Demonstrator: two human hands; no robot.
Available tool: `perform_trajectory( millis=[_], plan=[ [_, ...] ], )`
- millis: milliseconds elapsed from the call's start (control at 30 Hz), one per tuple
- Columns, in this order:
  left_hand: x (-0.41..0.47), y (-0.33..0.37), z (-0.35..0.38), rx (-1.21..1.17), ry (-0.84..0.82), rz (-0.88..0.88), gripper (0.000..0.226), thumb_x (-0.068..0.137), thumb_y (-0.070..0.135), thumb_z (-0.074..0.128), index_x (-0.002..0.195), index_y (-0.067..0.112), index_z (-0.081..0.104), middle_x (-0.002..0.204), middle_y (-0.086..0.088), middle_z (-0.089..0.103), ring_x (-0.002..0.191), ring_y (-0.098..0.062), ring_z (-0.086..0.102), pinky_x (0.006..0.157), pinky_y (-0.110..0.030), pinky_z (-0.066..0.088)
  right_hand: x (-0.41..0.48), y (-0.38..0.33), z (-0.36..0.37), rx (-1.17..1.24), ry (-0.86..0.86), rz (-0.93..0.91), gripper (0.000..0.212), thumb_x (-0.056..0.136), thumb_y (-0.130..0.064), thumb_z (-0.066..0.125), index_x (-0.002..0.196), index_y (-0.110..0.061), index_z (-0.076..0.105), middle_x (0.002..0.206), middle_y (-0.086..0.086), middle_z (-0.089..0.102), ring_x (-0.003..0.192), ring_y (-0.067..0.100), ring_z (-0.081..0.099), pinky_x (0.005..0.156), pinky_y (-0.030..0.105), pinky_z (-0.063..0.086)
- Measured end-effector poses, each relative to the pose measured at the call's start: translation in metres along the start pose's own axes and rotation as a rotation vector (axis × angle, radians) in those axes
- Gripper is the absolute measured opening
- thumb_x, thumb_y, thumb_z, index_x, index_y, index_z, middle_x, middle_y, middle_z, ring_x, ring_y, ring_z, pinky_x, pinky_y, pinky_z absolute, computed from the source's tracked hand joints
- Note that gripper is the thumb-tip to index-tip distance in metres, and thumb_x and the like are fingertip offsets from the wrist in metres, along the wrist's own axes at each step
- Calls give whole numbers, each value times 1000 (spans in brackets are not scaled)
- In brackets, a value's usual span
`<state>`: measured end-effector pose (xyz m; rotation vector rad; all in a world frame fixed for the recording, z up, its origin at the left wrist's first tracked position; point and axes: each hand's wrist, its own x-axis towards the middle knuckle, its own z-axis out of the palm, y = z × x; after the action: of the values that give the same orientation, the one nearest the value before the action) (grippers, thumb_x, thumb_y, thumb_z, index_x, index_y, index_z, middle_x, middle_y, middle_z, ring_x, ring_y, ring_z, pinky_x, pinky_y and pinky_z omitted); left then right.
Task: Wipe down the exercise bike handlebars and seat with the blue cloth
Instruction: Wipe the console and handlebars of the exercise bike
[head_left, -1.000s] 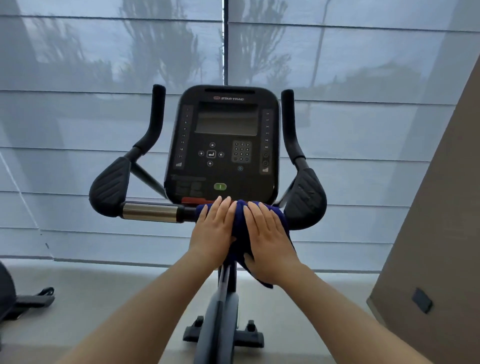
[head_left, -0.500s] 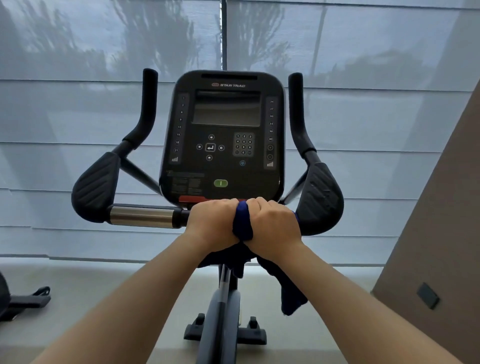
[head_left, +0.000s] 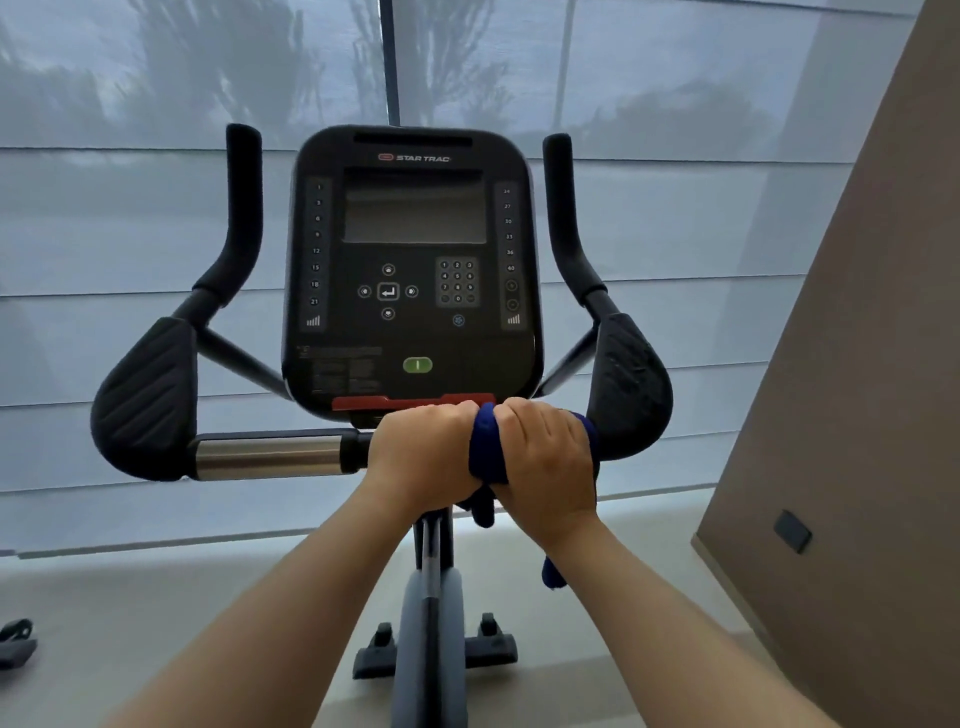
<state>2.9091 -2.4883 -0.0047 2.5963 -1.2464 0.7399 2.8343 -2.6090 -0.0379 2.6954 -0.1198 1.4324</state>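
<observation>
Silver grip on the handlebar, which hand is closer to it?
Left. The left hand clasps the bar just right of the silver grip; the right hand, on the blue cloth, is farther along.

Translucent grey blinds (head_left: 675, 234) cover the far windows, tree silhouettes (head_left: 218, 67) showing through; a pale floor (head_left: 156, 623) meets a taupe wall (head_left: 857, 467) bearing a dark plate (head_left: 792, 531) at right.

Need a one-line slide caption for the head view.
Left hand and right hand grip a blue cloth around the handlebar below the console.

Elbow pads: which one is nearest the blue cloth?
The right elbow pad, right beside the blue cloth; the left elbow pad sits past the bare metal bar.
</observation>
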Motion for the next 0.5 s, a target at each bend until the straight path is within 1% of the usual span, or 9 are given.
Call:
perform_trajectory(
  millis=[67, 167, 233, 333, 433, 500],
  plan=[
    [-2, 7, -1, 1, 21, -56, 21, 76, 41, 65, 85, 26, 53, 65, 11, 56, 54, -10, 49, 50, -21, 32, 3, -1, -3, -37, -46, 4, 33, 70, -20, 68, 99, -11, 56, 91, 8, 64, 78, 26, 60, 71, 38, 52],
    [-3, 17, -4, 26, 3, -165, 20, 77, 37, 63, 86, 24, 51, 69, 7, 53, 60, -14, 48, 60, -27, 34, 14, 2, -10, -63, -144, -14, 29, 64, -20, 70, 87, -11, 56, 77, 7, 60, 64, 25, 56, 62, 35, 47],
    [-1, 20, -5, 36, -38, -197, 20, 77, 35, 63, 87, 24, 50, 72, 6, 52, 62, -15, 48, 63, -29, 34, 19, 3, -14, -50, -203, -14, 28, 61, -21, 71, 83, -12, 55, 71, 6, 57, 60, 25, 53, 60, 34, 44],
    [3, 19, -9, 27, -79, -195, 19, 76, 33, 63, 85, 27, 48, 72, 8, 54, 63, -16, 51, 63, -30, 34, 21, 3, -15, -11, -220, 7, 27, 60, -22, 69, 81, -13, 54, 70, 4, 56, 58, 24, 52, 59, 33, 42],
    [5, 16, -9, -2, -120, -185, 18, 74, 32, 60, 79, 30, 43, 68, 10, 51, 61, -15, 50, 59, -30, 34, 20, 5, -14, 7, -211, -8, 29, 59, -25, 68, 82, -15, 53, 70, 2, 55, 59, 22, 51, 59, 32, 41],
    [5, 15, -9, 1, -137, -187, 19, 72, 32, 60, 78, 31, 42, 66, 10, 51, 60, -14, 50, 56, -29, 35, 19, 7, -12, 19, -205, -18, 31, 59, -27, 69, 83, -16, 53, 72, 1, 55, 60, 21, 51, 60, 31, 42]
  ],
)
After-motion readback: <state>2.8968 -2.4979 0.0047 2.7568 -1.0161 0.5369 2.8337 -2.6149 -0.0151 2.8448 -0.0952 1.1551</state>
